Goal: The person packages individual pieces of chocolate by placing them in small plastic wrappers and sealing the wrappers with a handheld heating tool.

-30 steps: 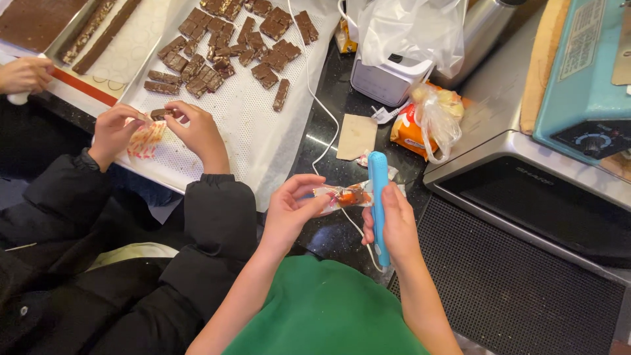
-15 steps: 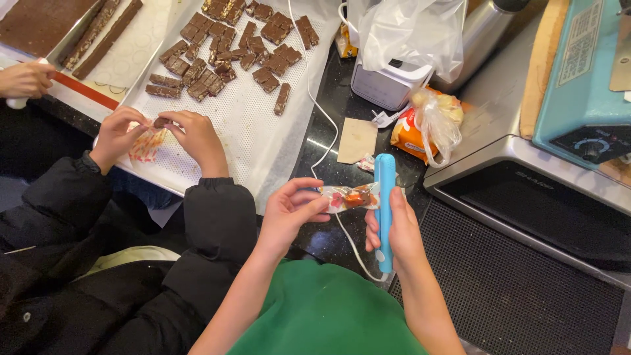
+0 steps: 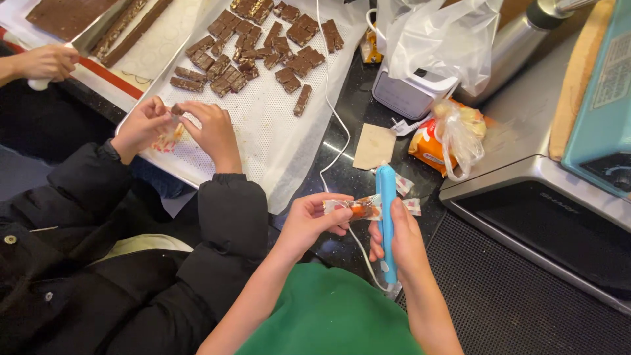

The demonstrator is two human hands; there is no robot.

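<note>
Tray (image 3: 197, 174) of bars (image 3: 263, 39) lies left of the cord (image 3: 332, 112).

The long plastic hand sealer (image 3: 386, 223) is sky blue. The small clear-wrapped sweet (image 3: 360, 208) shows orange with red specks, possibly a printed pattern. Dark brown rectangular bars (image 3: 263, 41) lie on white dotted baking paper (image 3: 263, 125). The speckled stone counter (image 3: 342, 174) is black; the neighbour's padded sleeve (image 3: 227, 217) is black too.
</note>
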